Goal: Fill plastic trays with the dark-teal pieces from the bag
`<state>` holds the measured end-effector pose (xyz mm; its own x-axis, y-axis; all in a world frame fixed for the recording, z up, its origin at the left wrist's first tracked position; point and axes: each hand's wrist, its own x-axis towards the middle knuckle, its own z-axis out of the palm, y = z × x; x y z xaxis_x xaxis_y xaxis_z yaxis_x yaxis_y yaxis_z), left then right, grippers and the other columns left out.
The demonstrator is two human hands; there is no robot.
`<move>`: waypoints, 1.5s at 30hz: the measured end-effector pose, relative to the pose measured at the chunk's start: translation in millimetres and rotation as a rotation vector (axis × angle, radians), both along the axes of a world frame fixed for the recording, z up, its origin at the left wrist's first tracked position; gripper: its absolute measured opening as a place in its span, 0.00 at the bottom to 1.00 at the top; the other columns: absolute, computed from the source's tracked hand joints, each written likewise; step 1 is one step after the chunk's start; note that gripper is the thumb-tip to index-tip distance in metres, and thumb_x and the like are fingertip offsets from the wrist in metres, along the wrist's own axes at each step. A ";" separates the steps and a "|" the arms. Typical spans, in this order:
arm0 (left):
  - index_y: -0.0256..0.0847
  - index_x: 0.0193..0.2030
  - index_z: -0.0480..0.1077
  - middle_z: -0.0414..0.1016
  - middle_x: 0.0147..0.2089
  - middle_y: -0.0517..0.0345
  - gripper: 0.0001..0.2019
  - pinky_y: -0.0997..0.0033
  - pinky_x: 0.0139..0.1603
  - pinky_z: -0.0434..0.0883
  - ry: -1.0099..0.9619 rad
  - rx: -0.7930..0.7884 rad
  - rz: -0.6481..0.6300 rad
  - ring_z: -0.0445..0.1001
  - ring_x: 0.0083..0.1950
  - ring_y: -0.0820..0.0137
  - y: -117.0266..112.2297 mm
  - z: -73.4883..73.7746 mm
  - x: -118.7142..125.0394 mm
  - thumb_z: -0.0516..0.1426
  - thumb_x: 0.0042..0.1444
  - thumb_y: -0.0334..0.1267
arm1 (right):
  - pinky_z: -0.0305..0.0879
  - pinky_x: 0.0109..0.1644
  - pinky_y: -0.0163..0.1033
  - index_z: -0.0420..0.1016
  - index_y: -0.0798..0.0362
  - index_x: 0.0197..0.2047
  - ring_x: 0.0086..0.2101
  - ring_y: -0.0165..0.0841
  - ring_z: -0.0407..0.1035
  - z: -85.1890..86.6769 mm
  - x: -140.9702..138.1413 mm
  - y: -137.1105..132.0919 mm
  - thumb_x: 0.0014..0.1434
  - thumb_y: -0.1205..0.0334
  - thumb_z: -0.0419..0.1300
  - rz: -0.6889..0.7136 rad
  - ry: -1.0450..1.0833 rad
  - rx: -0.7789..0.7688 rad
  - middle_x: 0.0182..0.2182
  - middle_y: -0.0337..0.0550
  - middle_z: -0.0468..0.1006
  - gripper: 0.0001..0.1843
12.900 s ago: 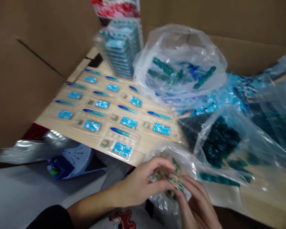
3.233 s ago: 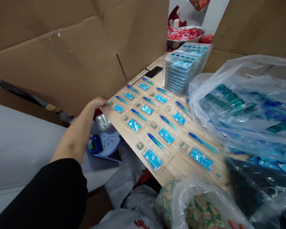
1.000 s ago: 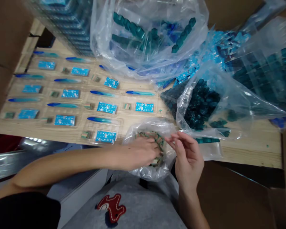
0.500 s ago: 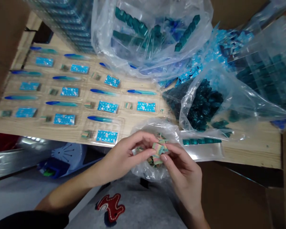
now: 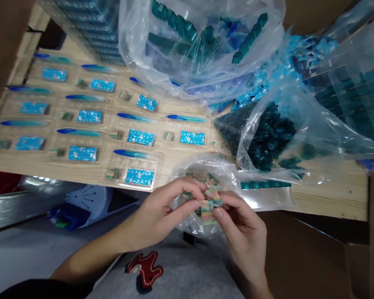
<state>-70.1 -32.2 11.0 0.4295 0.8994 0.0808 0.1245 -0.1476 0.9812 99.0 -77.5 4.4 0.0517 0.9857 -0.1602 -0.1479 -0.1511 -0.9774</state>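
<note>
Between the fingertips of both hands are small soft-looking striped pieces [image 5: 210,205] in green, pink and yellow. My left hand [image 5: 162,209] pinches them from the left, thumb against fingers. On the other side my right hand [image 5: 244,228] grips them with thumb and forefinger. Both hands are over an open clear plastic bag [image 5: 227,168] that holds more such striped pieces. Left of the bag lies a clear plastic tray [image 5: 158,166] with a blue pen [image 5: 131,153], a blue patterned packet [image 5: 139,177] and a small striped piece [image 5: 112,173].
Several similar filled trays [image 5: 89,116] cover the table's left. Stacked clear trays [image 5: 96,37] stand behind. A large plastic bag [image 5: 187,79] with teal strips sits at the back, near loose blue packets [image 5: 262,85]. Dark teal pieces [image 5: 271,133] spill from another bag on the right.
The striped pieces have turned and sunk slightly between my fingertips, both hands still gripping them. My right hand has moved slightly lower. More of the bag's contents shows behind my fingers.
</note>
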 end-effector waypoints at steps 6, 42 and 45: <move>0.45 0.44 0.69 0.76 0.46 0.59 0.08 0.77 0.52 0.70 0.060 -0.025 -0.037 0.75 0.50 0.74 0.9 3.3 -1.2 0.56 0.61 0.28 | 0.78 0.32 0.31 0.79 0.40 0.43 0.28 0.27 0.76 1.0 1.4 2.3 0.60 0.64 0.62 -0.013 0.121 -0.079 0.33 0.34 0.80 0.10; 0.41 0.41 0.71 0.76 0.40 0.59 0.09 0.77 0.46 0.75 -0.025 0.140 0.217 0.77 0.44 0.75 -9.7 -4.8 23.3 0.57 0.59 0.24 | 0.74 0.26 0.32 0.79 0.41 0.39 0.27 0.26 0.73 -10.6 -12.5 0.0 0.58 0.66 0.65 -0.195 0.216 0.034 0.36 0.35 0.72 0.08; 0.41 0.44 0.71 0.77 0.41 0.58 0.09 0.76 0.47 0.75 -0.027 0.130 0.190 0.77 0.45 0.74 -11.3 -5.4 22.7 0.55 0.60 0.25 | 0.75 0.27 0.33 0.78 0.41 0.40 0.27 0.27 0.74 -11.3 -15.6 0.3 0.58 0.66 0.65 -0.241 0.167 0.060 0.36 0.35 0.75 0.10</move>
<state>-47.4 -43.5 5.6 0.2491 0.9453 0.2107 0.1363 -0.2496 0.9587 83.4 -77.3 -6.9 0.2630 0.9563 -0.1279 -0.3321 -0.0348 -0.9426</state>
